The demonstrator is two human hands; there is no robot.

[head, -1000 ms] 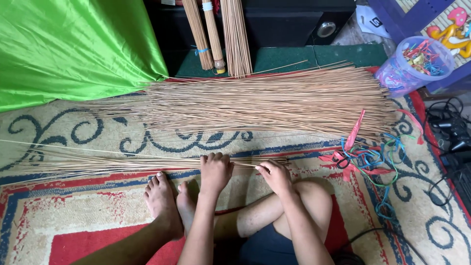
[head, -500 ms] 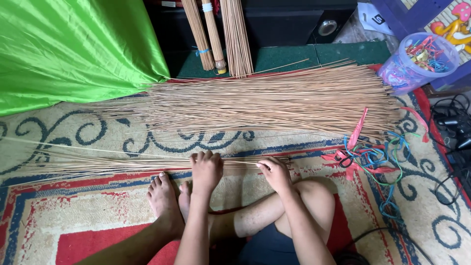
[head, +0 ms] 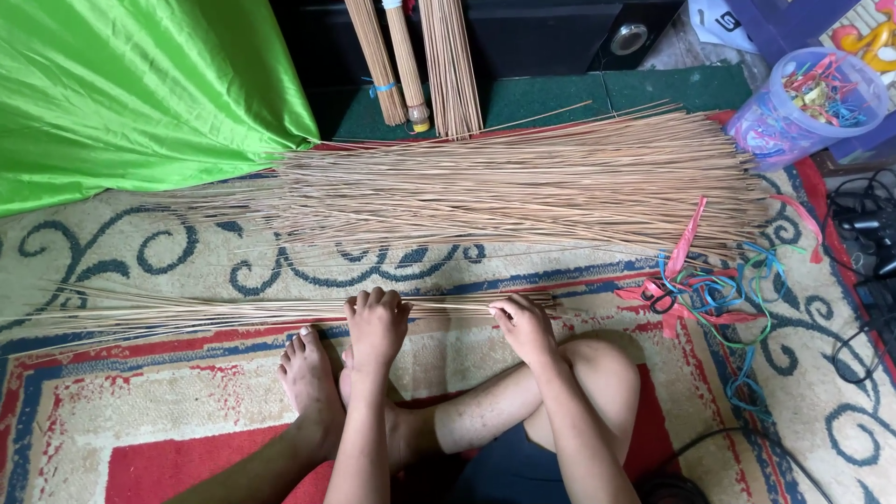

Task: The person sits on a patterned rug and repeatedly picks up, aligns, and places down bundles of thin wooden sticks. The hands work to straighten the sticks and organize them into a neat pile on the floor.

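Both hands, left hand [head: 375, 317] and right hand [head: 523, 322], hold the thin stick bunch [head: 233, 313] on the rug [head: 140, 429], fingers wrapped around it. Gathering step; tying probably needs a steady squeeze.

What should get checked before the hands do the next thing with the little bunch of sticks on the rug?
1. Left hand lies over the small stick bundle: ok.
2. Right hand sits near the bundle's thick end, fingers curled on it: ok.
3. Bundle ends even at the right: roughly ok; the thin tips at the left fan apart, not ok.
4. Bundle kept apart from the big stick pile: ok, a strip of rug lies between.
5. Coloured ties lie close, on the right-hand side: ok.
6. Bare foot clear of the sticks: cannot tell, its toes lie right at the bundle's edge.
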